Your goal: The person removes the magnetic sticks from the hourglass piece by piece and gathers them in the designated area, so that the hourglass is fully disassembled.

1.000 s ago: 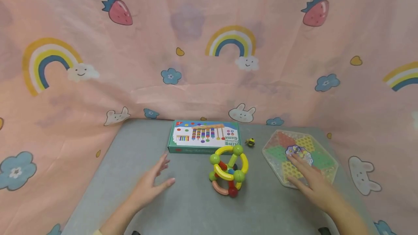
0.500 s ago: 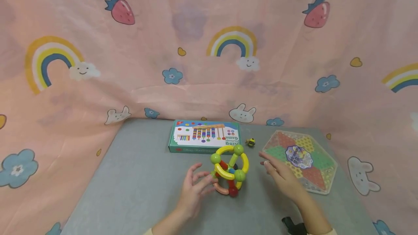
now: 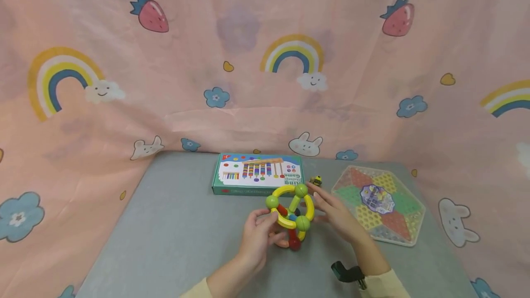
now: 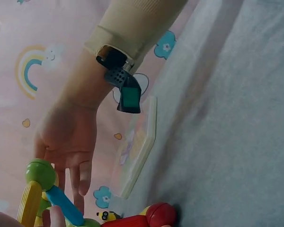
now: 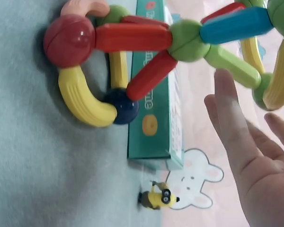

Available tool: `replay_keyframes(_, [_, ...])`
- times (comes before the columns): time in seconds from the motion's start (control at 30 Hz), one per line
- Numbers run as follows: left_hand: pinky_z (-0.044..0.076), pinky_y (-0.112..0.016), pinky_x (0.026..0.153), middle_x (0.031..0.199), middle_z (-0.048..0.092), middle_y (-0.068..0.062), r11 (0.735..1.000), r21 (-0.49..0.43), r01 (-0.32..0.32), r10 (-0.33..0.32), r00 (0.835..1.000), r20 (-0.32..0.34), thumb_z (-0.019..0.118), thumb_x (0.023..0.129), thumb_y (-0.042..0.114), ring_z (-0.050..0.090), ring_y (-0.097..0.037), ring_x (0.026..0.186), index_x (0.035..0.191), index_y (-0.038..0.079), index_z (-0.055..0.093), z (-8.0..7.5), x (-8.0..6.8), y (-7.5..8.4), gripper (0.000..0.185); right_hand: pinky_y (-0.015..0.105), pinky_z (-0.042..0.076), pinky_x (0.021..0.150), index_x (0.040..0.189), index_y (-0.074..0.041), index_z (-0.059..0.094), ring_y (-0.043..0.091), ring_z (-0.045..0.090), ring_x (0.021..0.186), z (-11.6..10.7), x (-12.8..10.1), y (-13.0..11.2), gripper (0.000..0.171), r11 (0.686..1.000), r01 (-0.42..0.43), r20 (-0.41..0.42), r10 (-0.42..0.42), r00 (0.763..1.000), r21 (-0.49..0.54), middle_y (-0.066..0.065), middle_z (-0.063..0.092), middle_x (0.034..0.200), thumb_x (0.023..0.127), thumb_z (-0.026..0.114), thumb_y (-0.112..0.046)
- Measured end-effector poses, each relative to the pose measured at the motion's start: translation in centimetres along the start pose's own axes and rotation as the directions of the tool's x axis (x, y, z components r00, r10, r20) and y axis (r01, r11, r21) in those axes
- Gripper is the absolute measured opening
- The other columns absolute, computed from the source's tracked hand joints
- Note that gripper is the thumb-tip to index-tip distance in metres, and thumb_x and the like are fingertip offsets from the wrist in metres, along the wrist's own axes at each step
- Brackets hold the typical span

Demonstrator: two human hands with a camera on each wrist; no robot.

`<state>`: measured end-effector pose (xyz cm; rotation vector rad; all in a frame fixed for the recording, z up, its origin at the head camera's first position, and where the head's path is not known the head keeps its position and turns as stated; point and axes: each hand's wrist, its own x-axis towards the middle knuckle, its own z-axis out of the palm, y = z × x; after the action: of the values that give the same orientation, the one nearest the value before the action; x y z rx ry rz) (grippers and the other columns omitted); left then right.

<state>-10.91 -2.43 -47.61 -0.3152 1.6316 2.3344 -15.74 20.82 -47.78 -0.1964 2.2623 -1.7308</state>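
Note:
A toy frame of magnetic building sticks and balls (image 3: 307, 207), with yellow arcs, red rods and green balls, stands on the table in front of me. At its left side my left hand (image 3: 253, 243) holds a yellow arc between thumb and fingers. My right hand (image 3: 340, 214) is at the opposite side, palm facing the toy, fingers extended beside the right yellow arc. In the right wrist view the right fingers (image 5: 226, 85) lie close to a light green rod and grip nothing. Only a bit of the left hand's fingers (image 4: 57, 216) shows in the left wrist view.
Behind the toy lies a green ring-game box (image 3: 258, 174). A small yellow-and-black figure (image 3: 316, 180) stands right of the box. The hexagonal board-game case (image 3: 403, 222) lies at the right. A pink patterned cloth (image 3: 186, 118) hangs behind the grey table (image 3: 165, 224).
The left hand has moved right onto the toy. The right hand has left the hexagonal case and come left to the toy's right side. The toy has stayed in place.

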Motion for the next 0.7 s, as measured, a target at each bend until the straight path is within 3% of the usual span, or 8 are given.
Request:
replay_keyframes(0.23, [0.06,-0.043,0.086,0.118,0.064,-0.018,0.998,0.018,0.068,-0.068,0.998,0.007,0.056,0.102,0.028,0.07,-0.02,0.087,0.129,-0.006,0.053,0.12,0.66,0.59,0.044,0.048,0.058,0.091,0.154,-0.016,0.042,0.046,0.057,0.126,0.56,0.45,0.23,0.055,0.999,0.023,-0.039,-0.021,0.999,0.041,0.02,0.046,0.154,0.108,0.039,-0.047])
replay_keyframes(0.43, [0.061,-0.038,0.082,0.114,0.067,-0.015,0.991,0.075,0.111,-0.11,0.994,-0.016,0.055,0.101,0.03,0.069,-0.019,0.084,0.129,-0.003,0.059,0.37,0.93,0.79,0.043,0.047,0.058,0.091,0.153,-0.018,0.044,0.046,0.059,0.125,0.63,0.34,0.07,0.056,0.999,0.002,-0.065,0.0,0.998,0.036,0.021,0.049,0.151,0.106,0.04,-0.049])
replay_keyframes(0.7, [0.061,-0.043,0.083,0.123,0.063,-0.018,0.992,0.003,0.127,-0.127,0.992,-0.026,0.052,0.1,0.027,0.071,-0.018,0.092,0.132,0.001,0.056,0.7,0.95,0.82,0.041,0.047,0.057,0.091,0.152,-0.02,0.046,0.046,0.058,0.126,0.68,0.36,-0.21,0.052,0.999,-0.005,-0.06,0.007,0.998,0.035,0.02,0.049,0.151,0.107,0.04,-0.047])
